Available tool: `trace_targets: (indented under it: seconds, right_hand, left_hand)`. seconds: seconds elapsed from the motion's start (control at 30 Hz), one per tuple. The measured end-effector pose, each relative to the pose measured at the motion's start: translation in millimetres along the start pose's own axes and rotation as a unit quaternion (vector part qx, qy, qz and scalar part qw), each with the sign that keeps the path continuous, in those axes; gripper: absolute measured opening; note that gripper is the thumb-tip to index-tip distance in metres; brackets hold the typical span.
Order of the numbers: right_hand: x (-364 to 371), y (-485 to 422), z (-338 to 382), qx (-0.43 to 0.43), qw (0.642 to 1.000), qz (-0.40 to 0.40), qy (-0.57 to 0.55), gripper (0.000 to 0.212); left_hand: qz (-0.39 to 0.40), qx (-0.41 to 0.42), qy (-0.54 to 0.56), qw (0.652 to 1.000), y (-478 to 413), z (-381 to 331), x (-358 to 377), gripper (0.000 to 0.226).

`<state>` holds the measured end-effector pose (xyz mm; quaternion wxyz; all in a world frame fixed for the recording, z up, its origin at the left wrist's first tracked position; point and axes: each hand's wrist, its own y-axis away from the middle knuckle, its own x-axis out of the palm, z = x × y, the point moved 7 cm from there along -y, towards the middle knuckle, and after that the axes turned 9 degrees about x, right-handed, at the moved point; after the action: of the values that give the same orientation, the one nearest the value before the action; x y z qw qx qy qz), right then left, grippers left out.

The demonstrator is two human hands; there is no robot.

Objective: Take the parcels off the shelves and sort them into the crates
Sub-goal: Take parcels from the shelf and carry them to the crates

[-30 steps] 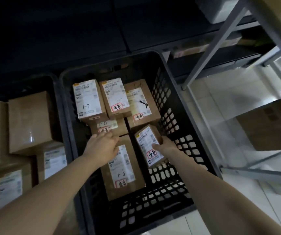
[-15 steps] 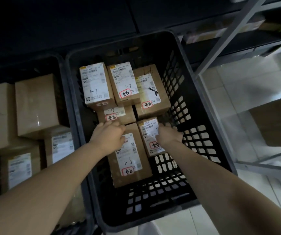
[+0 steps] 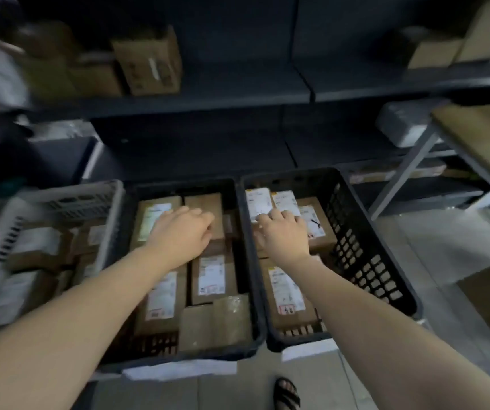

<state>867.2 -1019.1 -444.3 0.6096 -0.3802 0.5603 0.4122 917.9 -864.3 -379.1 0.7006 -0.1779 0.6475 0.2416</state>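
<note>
The left hand (image 3: 181,232) lies over a plain brown cardboard parcel (image 3: 202,202) in the upper part of the black plastic crate in the middle (image 3: 178,184). Its grip is apart, with loose fingers that hold nothing. The right hand (image 3: 283,232) is over the brown cardboard parcels with white labels (image 3: 258,202) at the top of the black plastic crate with holes on the right (image 3: 356,255). Its fingers bend down onto them, but the picture is too blurry to tell if the grip is clamped on one. Both crates have many parcels in them, and so does the grey plastic crate (image 3: 69,199) at the left of the frame. More brown cardboard boxes (image 3: 149,62) sit on the dark shelf (image 3: 208,99) up top. I think the hands are tidying the rows. To do it well, push each parcel snug beside the next, label up, so more can fit
</note>
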Motion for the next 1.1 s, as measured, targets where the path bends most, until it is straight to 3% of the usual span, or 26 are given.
trace_targets:
  seconds: [0.13,0.27,0.43,0.6,0.9,1.0,1.1]
  right_hand:
    - [-94,36,122,-0.089,0.989,-0.103,-0.061,0.035]
    - [-186,79,257,-0.206,0.955,-0.175,-0.120,0.032]
    - [-280,132,411,-0.345,0.893,-0.240,-0.160,0.028]
    - [-335,177,538,-0.445,0.831,-0.269,-0.199,0.028]
    - [-358,209,737,-0.597,0.743,-0.167,-0.251,0.040]
    - [-369,216,800,-0.612,0.728,-0.088,-0.297,0.041]
    - [-374,225,852,-0.601,0.723,0.008,-0.341,0.043]
  left_hand:
    - [-0.034,-0.059,-0.054,0.996,121,62,-90,0.023]
    - [-0.081,-0.146,-0.098,0.981,242,130,-178,0.020]
    - [-0.126,-0.250,-0.168,0.945,382,196,-253,0.023]
    - [-0.165,-0.347,-0.165,0.909,495,244,-295,0.020]
    - [-0.141,-0.495,-0.246,0.821,616,332,-315,0.030]
    - [-0.119,-0.537,-0.252,0.796,654,353,-327,0.034]
    - [-0.141,-0.624,-0.210,0.739,704,371,-338,0.038]
